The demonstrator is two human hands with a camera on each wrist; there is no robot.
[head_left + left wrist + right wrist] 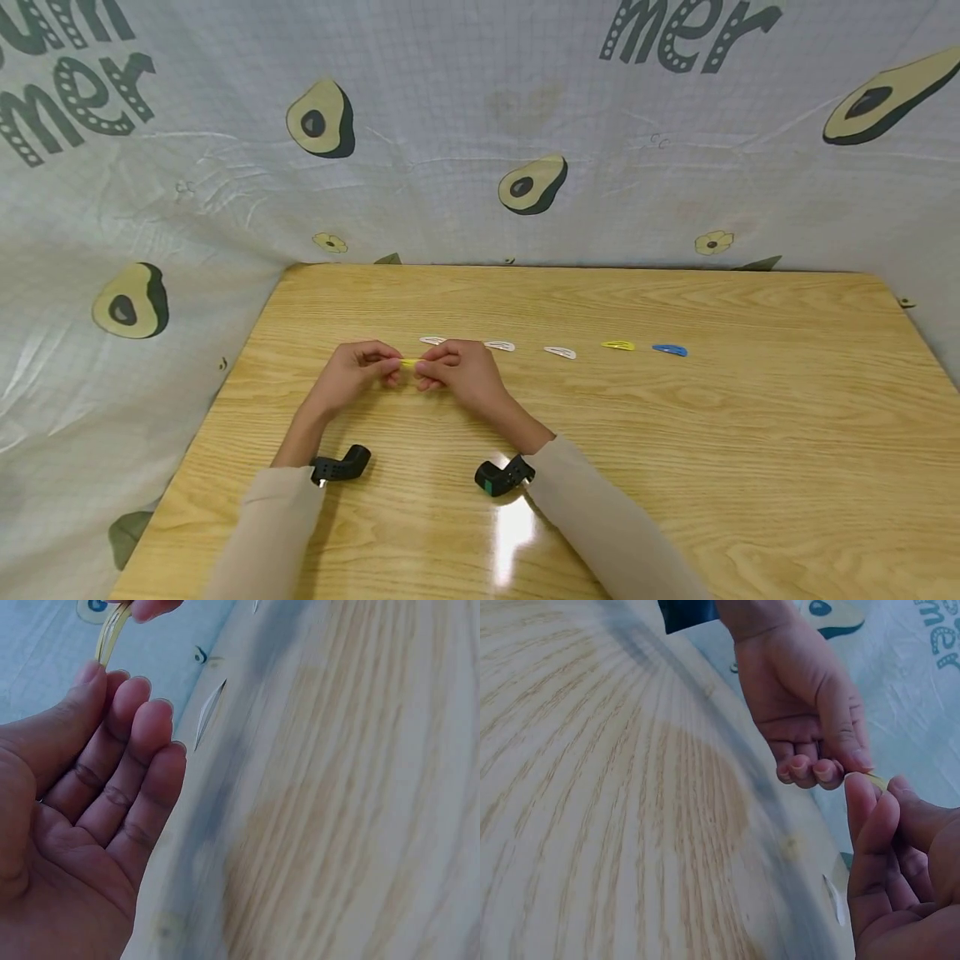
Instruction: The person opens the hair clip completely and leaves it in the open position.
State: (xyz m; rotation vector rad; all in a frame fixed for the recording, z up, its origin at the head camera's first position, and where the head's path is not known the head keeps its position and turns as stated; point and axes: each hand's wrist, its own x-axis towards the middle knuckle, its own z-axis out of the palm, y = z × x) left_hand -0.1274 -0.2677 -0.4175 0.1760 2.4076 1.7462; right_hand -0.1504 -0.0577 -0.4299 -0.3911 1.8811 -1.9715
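Observation:
Between my two hands is a yellow snap hair clip [408, 361], held just above the table. My left hand [352, 377] pinches one end of it with thumb and forefinger. The right hand [468, 377] pinches the other end, and its fingertips cover part of the clip. In the left wrist view the clip [111, 634] looks slightly bowed, and the other left fingers curl loosely beneath. From the right wrist, only a sliver of the clip [877, 781] shows between the two thumbs. Just behind the right hand lies a white hair clip [431, 340], partly hidden by it.
Rightward along the wooden table [750, 458] runs a row: two more white clips [501, 346] [560, 352], another yellow clip [618, 345] and a blue clip [670, 350]. An avocado-print sheet [420, 167] hangs behind the table and on the left. Black wrist cameras [348, 463] sit at both cuffs.

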